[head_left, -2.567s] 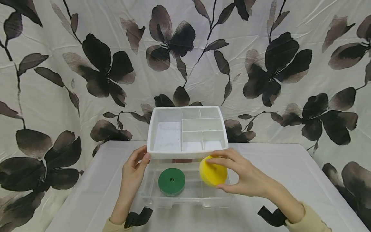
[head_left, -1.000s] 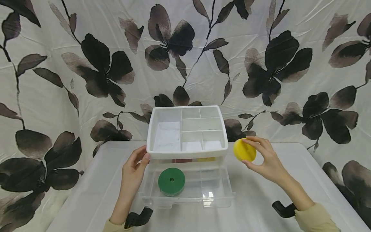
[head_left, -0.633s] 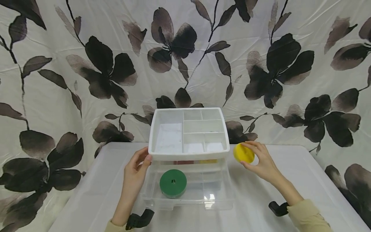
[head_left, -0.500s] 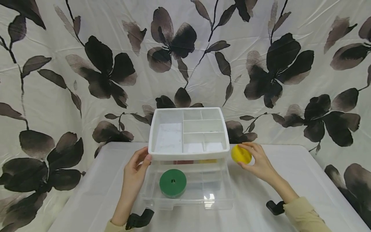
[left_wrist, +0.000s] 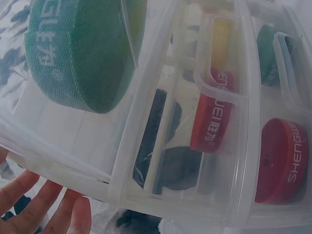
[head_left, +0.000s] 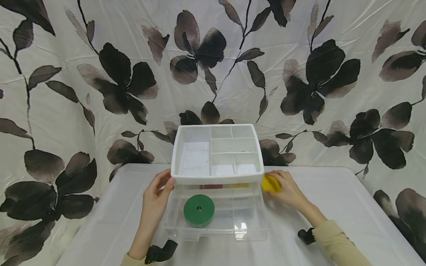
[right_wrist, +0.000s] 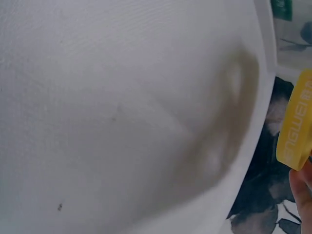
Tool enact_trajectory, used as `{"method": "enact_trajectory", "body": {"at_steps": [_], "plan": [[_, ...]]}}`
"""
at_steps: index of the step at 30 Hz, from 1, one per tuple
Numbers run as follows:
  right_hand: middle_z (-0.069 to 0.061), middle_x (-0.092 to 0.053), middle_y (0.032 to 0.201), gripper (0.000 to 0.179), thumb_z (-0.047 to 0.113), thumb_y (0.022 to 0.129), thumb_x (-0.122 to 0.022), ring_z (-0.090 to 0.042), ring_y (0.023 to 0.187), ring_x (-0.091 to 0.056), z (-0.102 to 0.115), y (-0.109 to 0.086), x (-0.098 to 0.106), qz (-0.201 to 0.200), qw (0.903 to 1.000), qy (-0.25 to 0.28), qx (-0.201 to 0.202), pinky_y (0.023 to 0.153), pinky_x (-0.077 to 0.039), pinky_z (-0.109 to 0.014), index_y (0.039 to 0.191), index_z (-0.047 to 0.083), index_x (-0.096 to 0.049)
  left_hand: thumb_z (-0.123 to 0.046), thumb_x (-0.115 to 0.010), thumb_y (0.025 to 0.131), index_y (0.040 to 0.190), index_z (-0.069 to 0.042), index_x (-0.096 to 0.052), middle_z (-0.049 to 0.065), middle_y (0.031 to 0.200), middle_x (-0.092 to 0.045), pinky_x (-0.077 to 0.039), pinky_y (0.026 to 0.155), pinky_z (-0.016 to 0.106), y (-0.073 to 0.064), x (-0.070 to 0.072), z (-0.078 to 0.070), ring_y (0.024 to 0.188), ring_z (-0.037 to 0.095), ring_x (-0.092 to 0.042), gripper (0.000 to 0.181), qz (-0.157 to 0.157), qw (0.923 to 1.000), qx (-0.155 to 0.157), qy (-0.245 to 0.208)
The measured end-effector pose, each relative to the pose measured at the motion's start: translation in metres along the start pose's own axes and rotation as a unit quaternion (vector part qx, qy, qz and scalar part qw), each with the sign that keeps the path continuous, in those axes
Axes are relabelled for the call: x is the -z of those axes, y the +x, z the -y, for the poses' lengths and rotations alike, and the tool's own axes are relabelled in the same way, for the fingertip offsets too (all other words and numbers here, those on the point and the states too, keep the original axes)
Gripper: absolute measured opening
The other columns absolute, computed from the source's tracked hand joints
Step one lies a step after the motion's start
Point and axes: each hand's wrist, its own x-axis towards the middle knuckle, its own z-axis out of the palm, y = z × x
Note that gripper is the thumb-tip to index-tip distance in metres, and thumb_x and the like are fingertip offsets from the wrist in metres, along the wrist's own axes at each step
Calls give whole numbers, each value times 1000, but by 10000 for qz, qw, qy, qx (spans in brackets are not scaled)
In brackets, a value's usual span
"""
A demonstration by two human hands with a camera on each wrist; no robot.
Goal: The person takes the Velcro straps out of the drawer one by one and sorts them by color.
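In the head view a white compartment tray (head_left: 193,159) tops a clear drawer box. Its clear drawer (head_left: 246,212) is pulled out at the front with a green tape roll (head_left: 199,210) in it. My left hand (head_left: 156,194) rests its fingertips and thumb against the box's left side; its fingers (left_wrist: 39,200) show beside the clear plastic in the left wrist view. At the box's right side, my right hand (head_left: 289,190) pinches a yellow tape roll (head_left: 270,183) between thumb and fingers. The right wrist view shows that roll's lettered rim at its right edge.
Lower drawers hold more rolls behind clear fronts: a red roll (left_wrist: 282,161), another red roll (left_wrist: 212,119) and a green roll (left_wrist: 268,56). The white table (head_left: 110,210) carries the box near its back edge. A floral cloth (head_left: 213,74) hangs behind.
The right hand has lifted the yellow roll out over the drawer, carried it right, then brought it back left and lower beside the box. The left hand has stayed against the box.
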Motion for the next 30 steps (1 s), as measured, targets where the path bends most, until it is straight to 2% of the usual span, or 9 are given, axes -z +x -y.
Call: {"method": "enact_trajectory", "body": {"at_steps": [2, 9, 13, 21, 30], "plan": [[-14, -62, 117, 57, 18, 67, -84, -31, 105, -52, -2, 0, -4, 52, 10000, -29, -76, 90, -42, -46, 119, 5, -64, -19, -61, 95, 128, -11, -59, 11, 120, -65, -51, 80, 9, 0, 0, 1, 100, -8, -57, 34, -19, 10000, -2, 33], [-15, -61, 121, 57, 24, 73, -81, -34, 110, -51, -8, -3, -15, 495, 9953, -95, -830, 95, -43, -51, 124, 6, -61, -19, -60, 95, 127, -11, -59, 9, 118, -65, -51, 80, 10, 0, 0, 2, 100, -6, -58, 33, -17, 10000, -45, 45], [-16, -60, 124, 58, 26, 75, -80, -35, 112, -51, -11, -5, -19, 648, 9919, -94, -1085, 97, -42, -52, 126, 6, -60, -20, -60, 96, 128, -11, -59, 10, 119, -65, -51, 80, 10, 0, 1, 2, 100, -7, -58, 33, 17, 10000, -25, 64], [-15, -61, 124, 59, 27, 75, -80, -34, 109, -51, -15, -5, -25, 593, 9919, -98, -1116, 95, -42, -49, 126, 6, -60, -22, -59, 96, 129, -13, -58, 9, 121, -64, -50, 80, 9, -1, 1, 0, 100, -8, -57, 34, 59, 10000, 77, 12], [-17, -60, 126, 60, 28, 77, -79, -37, 113, -49, -16, -6, -31, 649, 9870, -64, -1472, 99, -41, -53, 128, 6, -57, -23, -60, 96, 129, -13, -58, 8, 122, -64, -50, 81, 9, -1, 2, -1, 101, -7, -57, 35, 75, 9999, 73, 56]]}}
